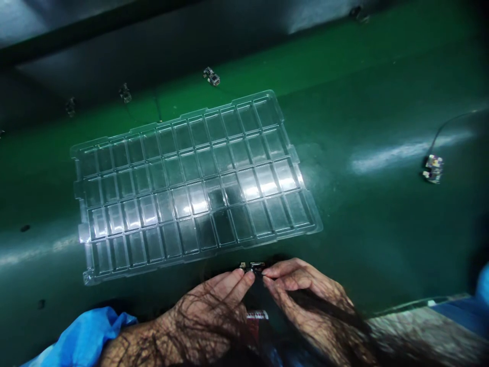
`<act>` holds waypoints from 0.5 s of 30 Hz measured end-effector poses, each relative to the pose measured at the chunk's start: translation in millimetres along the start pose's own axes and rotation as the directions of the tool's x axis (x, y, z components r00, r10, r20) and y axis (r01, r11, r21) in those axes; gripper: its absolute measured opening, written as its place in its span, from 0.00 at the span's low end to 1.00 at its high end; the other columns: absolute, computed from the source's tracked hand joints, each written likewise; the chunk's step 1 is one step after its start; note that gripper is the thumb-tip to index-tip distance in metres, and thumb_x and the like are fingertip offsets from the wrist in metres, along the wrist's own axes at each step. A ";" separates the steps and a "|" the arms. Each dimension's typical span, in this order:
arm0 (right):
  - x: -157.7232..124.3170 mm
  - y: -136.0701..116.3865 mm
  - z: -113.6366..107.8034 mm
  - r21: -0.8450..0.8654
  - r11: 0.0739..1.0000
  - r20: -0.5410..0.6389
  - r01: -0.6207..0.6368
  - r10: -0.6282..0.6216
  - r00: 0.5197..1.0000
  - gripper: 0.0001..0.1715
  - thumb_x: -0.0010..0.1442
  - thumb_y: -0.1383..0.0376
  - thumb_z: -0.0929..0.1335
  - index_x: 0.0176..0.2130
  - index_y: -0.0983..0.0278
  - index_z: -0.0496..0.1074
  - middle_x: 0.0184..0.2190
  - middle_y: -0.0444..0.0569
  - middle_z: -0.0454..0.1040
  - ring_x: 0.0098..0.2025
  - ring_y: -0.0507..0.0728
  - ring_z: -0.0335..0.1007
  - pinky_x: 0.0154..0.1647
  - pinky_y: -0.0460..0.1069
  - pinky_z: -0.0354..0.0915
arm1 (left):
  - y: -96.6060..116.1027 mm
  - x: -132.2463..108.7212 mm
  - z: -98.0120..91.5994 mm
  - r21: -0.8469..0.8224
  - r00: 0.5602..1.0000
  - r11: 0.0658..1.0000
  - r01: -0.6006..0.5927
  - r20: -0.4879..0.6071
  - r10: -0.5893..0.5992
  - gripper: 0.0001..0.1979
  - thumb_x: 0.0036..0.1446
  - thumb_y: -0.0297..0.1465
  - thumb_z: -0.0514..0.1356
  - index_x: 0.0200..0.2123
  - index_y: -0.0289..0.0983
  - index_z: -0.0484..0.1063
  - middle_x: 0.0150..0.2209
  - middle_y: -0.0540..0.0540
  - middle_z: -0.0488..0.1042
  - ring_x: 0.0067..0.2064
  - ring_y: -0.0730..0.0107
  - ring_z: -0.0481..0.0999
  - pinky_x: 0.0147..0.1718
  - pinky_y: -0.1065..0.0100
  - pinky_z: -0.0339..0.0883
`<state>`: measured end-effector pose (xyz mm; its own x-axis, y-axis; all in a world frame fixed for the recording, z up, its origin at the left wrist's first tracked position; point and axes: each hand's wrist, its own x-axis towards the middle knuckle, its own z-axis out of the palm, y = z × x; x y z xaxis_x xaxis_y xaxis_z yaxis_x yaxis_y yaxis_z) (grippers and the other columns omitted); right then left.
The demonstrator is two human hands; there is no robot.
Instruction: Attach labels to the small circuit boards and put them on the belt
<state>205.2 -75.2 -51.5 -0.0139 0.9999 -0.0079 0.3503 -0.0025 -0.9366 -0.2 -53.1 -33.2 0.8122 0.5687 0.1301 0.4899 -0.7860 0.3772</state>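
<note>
My left hand (208, 311) and my right hand (305, 295) meet at the bottom middle, fingertips pinched together on a small dark electronic part (252, 266) just in front of the near edge of a clear plastic tray (86, 278). The tray has many small rectangular compartments, all of which look empty, and lies on the green conveyor belt (382, 214). Strands of hair hang across both hands and blur them.
Several small parts lie on the belt beyond the tray, one (211, 76) near its far edge, others (125, 93) further left. A small board with a thin black wire (433, 168) lies at the right. A blue sleeve (84, 339) shows at bottom left.
</note>
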 end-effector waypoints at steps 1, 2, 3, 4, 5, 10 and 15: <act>1.4 -1.0 -0.3 0.007 1.000 -0.003 0.009 -0.009 1.000 0.11 0.60 0.65 0.74 0.28 0.55 0.73 0.28 0.38 0.83 0.27 0.51 0.82 0.29 0.42 0.80 | 0.1 0.2 -0.3 0.001 1.000 1.000 0.002 -0.004 -0.002 0.14 0.60 0.30 0.42 0.43 0.34 0.64 0.48 0.46 0.67 0.53 0.69 0.60 0.50 0.70 0.59; 2.7 -1.8 -0.5 0.013 1.000 -0.008 0.018 -0.018 1.000 0.11 0.60 0.65 0.75 0.27 0.56 0.73 0.28 0.38 0.83 0.27 0.51 0.82 0.28 0.42 0.80 | 0.2 0.1 -0.4 0.004 1.000 1.000 -0.002 -0.005 0.002 0.14 0.60 0.30 0.42 0.43 0.34 0.64 0.48 0.46 0.67 0.53 0.69 0.60 0.50 0.70 0.59; 3.8 -2.5 -0.7 0.020 0.999 -0.014 0.026 -0.026 1.000 0.11 0.60 0.66 0.75 0.27 0.56 0.73 0.27 0.38 0.83 0.26 0.52 0.82 0.28 0.42 0.80 | 0.6 -0.3 -0.3 0.016 1.000 1.000 -0.001 0.000 0.001 0.15 0.60 0.30 0.42 0.44 0.35 0.64 0.48 0.47 0.67 0.53 0.69 0.60 0.50 0.69 0.59; 4.6 -2.9 -0.8 0.023 0.999 -0.016 0.029 -0.029 0.999 0.11 0.60 0.66 0.75 0.27 0.56 0.73 0.27 0.39 0.83 0.26 0.52 0.82 0.28 0.42 0.80 | 1.2 -0.9 0.0 0.031 1.000 1.000 -0.002 0.009 0.001 0.15 0.60 0.30 0.42 0.45 0.35 0.63 0.48 0.47 0.66 0.53 0.69 0.60 0.50 0.70 0.59; 5.0 -3.1 -0.8 0.026 0.999 -0.019 0.034 -0.033 0.999 0.11 0.60 0.66 0.75 0.27 0.56 0.74 0.27 0.39 0.83 0.27 0.52 0.82 0.28 0.42 0.80 | 1.9 -1.6 0.5 0.050 1.000 0.999 -0.005 0.021 0.004 0.15 0.60 0.31 0.42 0.45 0.35 0.64 0.49 0.47 0.66 0.53 0.69 0.60 0.50 0.70 0.58; 1.2 -0.6 -0.1 0.042 0.999 -0.033 0.014 -0.013 0.999 0.11 0.59 0.66 0.75 0.27 0.56 0.74 0.28 0.38 0.83 0.28 0.50 0.82 0.29 0.41 0.80 | 6.6 -3.4 4.0 0.165 0.998 0.986 0.021 0.055 -0.031 0.18 0.62 0.34 0.38 0.46 0.36 0.64 0.49 0.52 0.66 0.51 0.74 0.63 0.48 0.74 0.60; -4.9 2.7 -0.5 0.071 0.997 -0.009 -0.009 0.010 1.000 0.11 0.60 0.66 0.75 0.28 0.55 0.73 0.30 0.37 0.83 0.29 0.51 0.82 0.31 0.42 0.80 | 9.1 -4.6 9.5 0.155 0.998 0.986 0.056 0.029 -0.062 0.20 0.63 0.34 0.36 0.46 0.36 0.63 0.47 0.54 0.68 0.50 0.77 0.64 0.47 0.76 0.60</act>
<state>206.7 -80.1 -53.8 -0.0024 0.9999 -0.0138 0.2832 -0.0125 -0.9590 3.6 -65.2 -39.1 0.7893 0.6088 0.0798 0.5781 -0.7807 0.2374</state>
